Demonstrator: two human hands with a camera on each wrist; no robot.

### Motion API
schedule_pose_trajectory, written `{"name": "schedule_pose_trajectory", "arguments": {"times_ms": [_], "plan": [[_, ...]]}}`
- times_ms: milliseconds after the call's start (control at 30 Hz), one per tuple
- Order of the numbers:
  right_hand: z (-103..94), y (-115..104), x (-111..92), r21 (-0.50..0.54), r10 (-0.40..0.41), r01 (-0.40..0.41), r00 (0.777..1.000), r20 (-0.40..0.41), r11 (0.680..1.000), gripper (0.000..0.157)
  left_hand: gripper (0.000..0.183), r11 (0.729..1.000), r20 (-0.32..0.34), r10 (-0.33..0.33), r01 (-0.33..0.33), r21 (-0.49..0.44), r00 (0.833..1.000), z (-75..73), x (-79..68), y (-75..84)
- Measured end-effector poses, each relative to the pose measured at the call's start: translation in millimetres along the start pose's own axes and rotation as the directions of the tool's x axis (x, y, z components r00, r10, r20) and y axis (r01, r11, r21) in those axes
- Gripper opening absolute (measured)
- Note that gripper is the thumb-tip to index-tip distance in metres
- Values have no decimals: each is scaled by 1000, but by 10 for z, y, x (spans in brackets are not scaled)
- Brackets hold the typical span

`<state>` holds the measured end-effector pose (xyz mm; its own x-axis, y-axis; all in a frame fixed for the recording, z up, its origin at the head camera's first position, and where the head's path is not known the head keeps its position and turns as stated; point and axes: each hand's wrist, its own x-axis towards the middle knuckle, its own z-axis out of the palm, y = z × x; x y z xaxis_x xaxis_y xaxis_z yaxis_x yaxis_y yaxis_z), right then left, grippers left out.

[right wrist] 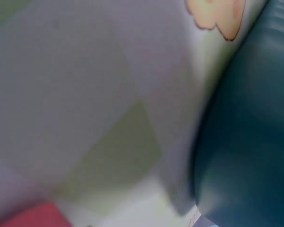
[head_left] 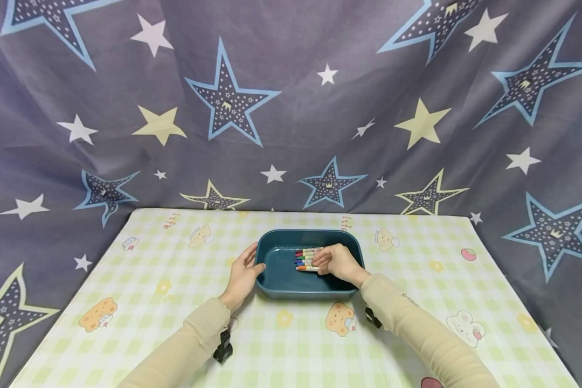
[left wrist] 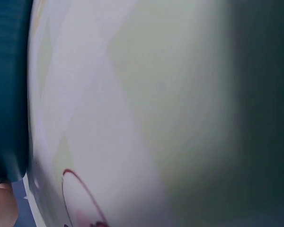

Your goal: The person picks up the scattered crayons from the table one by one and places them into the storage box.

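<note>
A dark teal rectangular tub point(head_left: 281, 291) stands on the table, its near side and left wall also filling the edge of the left wrist view. My left hand point(head_left: 241, 277) grips the tub's left rim, thumb over the rim and fingers along the outside. Inside the tub, right of its middle, several slim markers point(head_left: 304, 260) lie side by side, with red, green, blue and orange ends pointing left. My right hand point(head_left: 338, 264) reaches over the right rim with curled fingers, pinching a marker at its right end; the hand hides the markers' right ends.
A pale green checked cloth point(head_left: 140, 334) with printed cartoon figures covers the table. Behind it hangs a grey star-patterned curtain point(head_left: 291, 134). A black wrist device point(head_left: 223, 347) sits under the left sleeve, another black device point(head_left: 372, 318) under the right.
</note>
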<state>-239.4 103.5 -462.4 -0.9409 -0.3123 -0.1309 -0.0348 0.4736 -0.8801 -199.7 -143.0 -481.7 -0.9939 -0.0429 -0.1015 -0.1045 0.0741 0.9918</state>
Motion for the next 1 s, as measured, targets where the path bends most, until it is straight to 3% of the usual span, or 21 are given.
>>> {"name": "schedule_pose_trajectory", "arguments": {"times_ms": [167, 567, 1000], "plan": [[-4, 32, 1, 46, -19, 18, 999, 30, 999, 26, 63, 1000, 4, 0, 0, -2, 1000, 10, -9, -6], [-49, 10, 4, -1, -114, 114, 993, 22, 993, 24, 63, 1000, 10, 18, -18, -12, 1000, 17, -12, 37], [-222, -73, -110, 160, -126, 124, 992, 2, 979, 35, 63, 1000, -2, 5, -5, -17, 1000, 11, -3, 13]]}}
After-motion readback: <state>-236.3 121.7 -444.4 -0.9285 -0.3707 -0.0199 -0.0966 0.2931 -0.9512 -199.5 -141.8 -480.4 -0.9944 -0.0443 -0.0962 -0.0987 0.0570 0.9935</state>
